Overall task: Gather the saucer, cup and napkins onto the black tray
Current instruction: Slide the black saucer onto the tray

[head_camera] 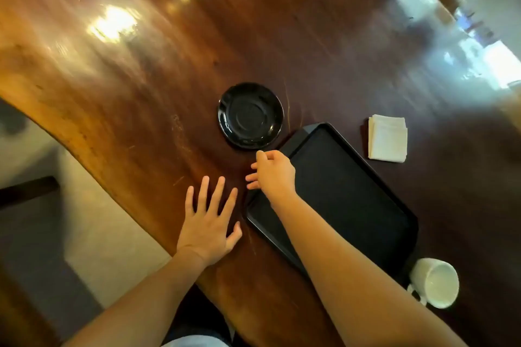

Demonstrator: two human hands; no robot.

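Note:
A glossy black saucer (250, 115) lies on the wooden table just beyond the far left corner of the black tray (352, 191), which holds nothing. A stack of white napkins (387, 139) lies to the right of the tray's far end. A white cup (434, 282) stands off the tray's near right corner, handle toward me. My right hand (272, 173) hovers over the tray's left rim, fingers loosely apart and pointing at the saucer, a short gap from it. My left hand (210, 222) rests flat on the table left of the tray, fingers spread.
The long wooden table (141, 87) has a wavy edge on the left, close to my left hand. Pale floor (93, 228) lies beyond that edge. A dark seat or bench (25, 191) stands at the far left. Bright window reflections blur the table's far side.

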